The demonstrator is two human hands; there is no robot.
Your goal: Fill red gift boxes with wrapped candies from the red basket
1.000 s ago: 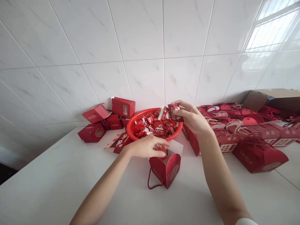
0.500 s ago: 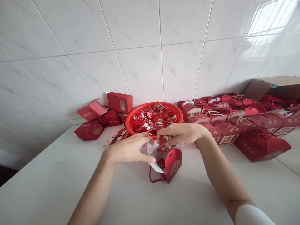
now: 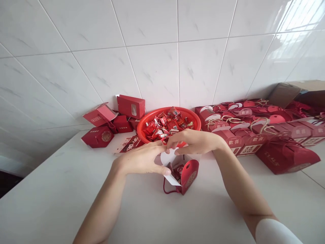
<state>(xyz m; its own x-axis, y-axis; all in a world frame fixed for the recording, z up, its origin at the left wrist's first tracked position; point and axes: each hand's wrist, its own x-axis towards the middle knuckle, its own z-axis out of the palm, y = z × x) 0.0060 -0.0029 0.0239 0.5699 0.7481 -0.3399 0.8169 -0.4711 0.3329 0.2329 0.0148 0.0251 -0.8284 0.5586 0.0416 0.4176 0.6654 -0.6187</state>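
Over white tabletop (image 3: 152, 220), your left hand (image 3: 141, 159) spreads, thumb touching the box (image 3: 190, 177); your right hand (image 3: 195, 141) arches, fingertips obscured, grip unclear.

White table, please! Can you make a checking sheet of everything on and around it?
Surface: white table, pale and flat.
Job's things: open red box with wrapped packets inside; red basket of packets behind it.
Clutter: red boxes left and right; cardboard box far right.
Hands: left hand spread, touching a flap; right hand by the open box's far side, grip unclear.
Cables: nothing seen.
Surroundings: tiled wall, bright reflection upper right.
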